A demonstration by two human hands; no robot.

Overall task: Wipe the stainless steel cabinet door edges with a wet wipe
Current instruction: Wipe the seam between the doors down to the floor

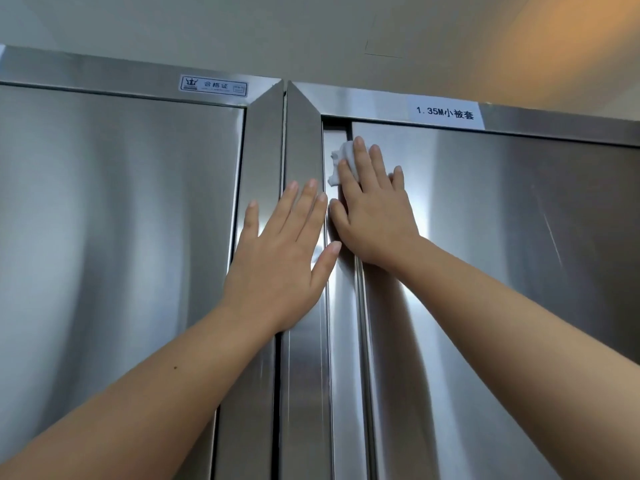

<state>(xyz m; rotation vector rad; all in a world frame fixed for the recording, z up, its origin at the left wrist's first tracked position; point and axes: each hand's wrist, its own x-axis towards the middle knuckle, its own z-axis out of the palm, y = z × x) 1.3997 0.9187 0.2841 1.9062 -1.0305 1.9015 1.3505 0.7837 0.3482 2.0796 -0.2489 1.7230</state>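
Two stainless steel cabinets stand side by side, seen from below. My right hand (372, 209) presses a white wet wipe (341, 161) flat against the left edge of the right cabinet door (502, 271), near its top corner. Only part of the wipe shows past my fingers. My left hand (284, 258) lies flat with fingers spread on the vertical frame strip (301, 140) between the two cabinets, just below and left of the right hand. It holds nothing.
The left cabinet door (121, 237) is closed. A certificate sticker (213, 85) sits on the left top frame and a white paper label (446, 112) on the right top frame. The ceiling (311, 29) is close above the cabinets.
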